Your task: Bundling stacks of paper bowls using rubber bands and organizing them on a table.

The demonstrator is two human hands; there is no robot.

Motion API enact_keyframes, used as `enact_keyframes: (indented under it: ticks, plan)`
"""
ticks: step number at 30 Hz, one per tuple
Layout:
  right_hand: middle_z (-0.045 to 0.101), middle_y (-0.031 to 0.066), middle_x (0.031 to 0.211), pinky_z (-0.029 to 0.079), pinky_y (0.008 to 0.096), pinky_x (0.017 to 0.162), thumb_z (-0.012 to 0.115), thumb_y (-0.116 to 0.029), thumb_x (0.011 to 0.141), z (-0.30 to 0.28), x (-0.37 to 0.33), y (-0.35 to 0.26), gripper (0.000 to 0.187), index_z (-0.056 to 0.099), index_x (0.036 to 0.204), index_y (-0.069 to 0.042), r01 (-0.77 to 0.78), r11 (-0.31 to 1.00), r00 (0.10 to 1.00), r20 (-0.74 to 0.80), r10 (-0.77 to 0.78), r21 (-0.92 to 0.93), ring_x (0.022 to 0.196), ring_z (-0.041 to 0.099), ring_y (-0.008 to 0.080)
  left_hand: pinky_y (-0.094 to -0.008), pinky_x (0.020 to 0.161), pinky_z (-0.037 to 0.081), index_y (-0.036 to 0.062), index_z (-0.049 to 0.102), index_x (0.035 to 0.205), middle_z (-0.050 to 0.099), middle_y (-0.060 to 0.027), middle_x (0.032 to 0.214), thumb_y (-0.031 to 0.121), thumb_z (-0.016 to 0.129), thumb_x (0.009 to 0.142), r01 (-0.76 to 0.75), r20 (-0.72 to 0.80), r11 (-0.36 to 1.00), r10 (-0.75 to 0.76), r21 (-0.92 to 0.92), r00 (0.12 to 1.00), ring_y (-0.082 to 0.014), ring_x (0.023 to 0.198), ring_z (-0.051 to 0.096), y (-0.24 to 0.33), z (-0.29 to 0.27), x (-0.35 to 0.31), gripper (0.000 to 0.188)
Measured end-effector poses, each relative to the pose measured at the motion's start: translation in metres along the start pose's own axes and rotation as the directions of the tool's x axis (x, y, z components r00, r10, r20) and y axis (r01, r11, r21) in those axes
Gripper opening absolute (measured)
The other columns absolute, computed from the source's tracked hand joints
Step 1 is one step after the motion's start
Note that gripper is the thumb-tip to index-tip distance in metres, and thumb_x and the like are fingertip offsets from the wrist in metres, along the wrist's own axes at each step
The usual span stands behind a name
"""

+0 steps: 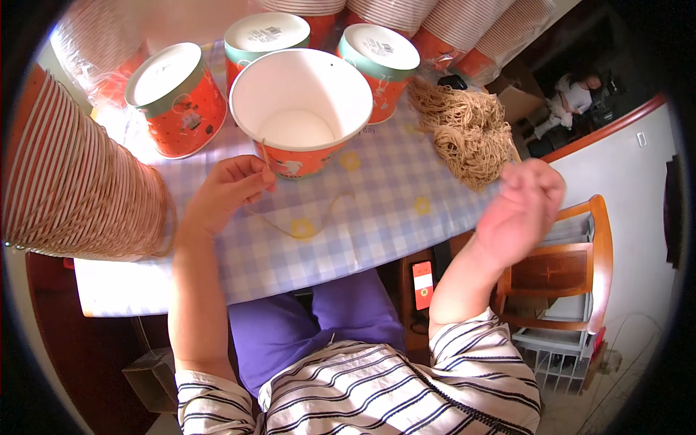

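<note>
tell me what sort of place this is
Likely a room in a home, doubling as a workspace: a checked tablecloth and carved wooden chair look domestic, while the tall stack of nested paper buckets suggests handiwork in quantity.

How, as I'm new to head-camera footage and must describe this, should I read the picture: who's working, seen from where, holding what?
There's no machine: a person in a striped top works bare-handed. The single picture comes from a camera worn on the head, looking down; its wide lens bends straight edges.

On the checked tablecloth are an open paper tub, three upside-down tubs and a tan string bundle. A tall stack of nested tubs is at left.

The left hand pinches a thin strand in front of the open tub. The right hand is raised near the bundle, too blurred to tell whether it holds anything.
</note>
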State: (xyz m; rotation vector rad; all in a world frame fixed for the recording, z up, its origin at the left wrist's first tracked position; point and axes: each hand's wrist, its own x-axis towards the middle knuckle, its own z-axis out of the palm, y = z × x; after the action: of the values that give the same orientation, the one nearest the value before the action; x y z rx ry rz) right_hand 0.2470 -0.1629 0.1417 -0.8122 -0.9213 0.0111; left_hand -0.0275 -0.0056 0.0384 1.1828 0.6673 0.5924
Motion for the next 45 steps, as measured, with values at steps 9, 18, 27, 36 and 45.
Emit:
enact_keyframes:
  ticks: [9,18,27,36,45]
  plan:
    - [0.060,-0.0002,0.071,0.042,0.0201,0.056,0.064,-0.011,0.081,0.081,-0.039,0.056,0.009,0.062,0.081,-0.002,-0.243,0.856,0.513,0.688,0.513,-0.457,0.063,0.051,0.0038,-0.0181,0.060,0.039,0.0085,0.062,0.084,0.062,0.0031,0.080,0.016,0.061,0.085,-0.001,0.047,0.998,-0.002,0.068,0.999,-0.0030,0.071,0.053,-0.003,-0.002,-0.002,0.007]
    - [0.063,0.0032,0.071,0.044,0.0209,0.056,0.065,-0.008,0.079,0.093,-0.054,0.065,0.009,0.066,0.084,-0.001,-0.243,0.908,0.533,0.735,0.419,-0.341,0.061,0.054,0.0062,-0.0202,0.068,0.044,0.0047,0.062,0.085,0.062,0.0025,0.083,0.009,0.062,0.084,-0.036,0.111,0.999,0.035,0.009,0.993,-0.0044,0.076,0.055,-0.007,0.002,-0.002,0.004]
    - [0.065,0.0083,0.074,0.047,0.0226,0.053,0.066,-0.007,0.077,0.087,-0.069,0.088,0.012,0.064,0.088,0.000,-0.160,0.945,0.493,0.806,0.328,-0.286,0.061,0.061,0.0104,-0.0193,0.066,0.044,0.0017,0.063,0.086,0.062,0.0018,0.082,0.006,0.063,0.084,-0.123,0.142,0.992,0.120,0.015,0.983,-0.0042,0.075,0.054,-0.007,0.012,-0.004,0.005]
    - [0.064,0.0093,0.078,0.046,0.0249,0.052,0.072,-0.018,0.076,0.090,-0.079,0.082,0.021,0.065,0.090,-0.003,-0.300,0.884,0.460,0.758,0.462,-0.357,0.058,0.057,0.0129,-0.0213,0.065,0.044,0.0007,0.062,0.085,0.061,0.0000,0.083,0.007,0.063,0.083,-0.149,0.106,0.968,0.129,0.204,0.986,-0.0049,0.077,0.053,-0.007,0.014,-0.008,0.007]
    - [0.064,0.0113,0.077,0.051,0.0291,0.058,0.070,-0.016,0.076,0.089,-0.086,0.085,0.017,0.067,0.088,-0.004,-0.154,0.903,0.521,0.744,0.419,-0.401,0.065,0.064,0.0201,-0.0206,0.064,0.044,0.0003,0.063,0.089,0.062,-0.0011,0.083,0.008,0.064,0.082,-0.141,0.024,0.918,0.142,0.370,0.990,-0.0041,0.076,0.053,-0.006,0.021,-0.007,0.010]
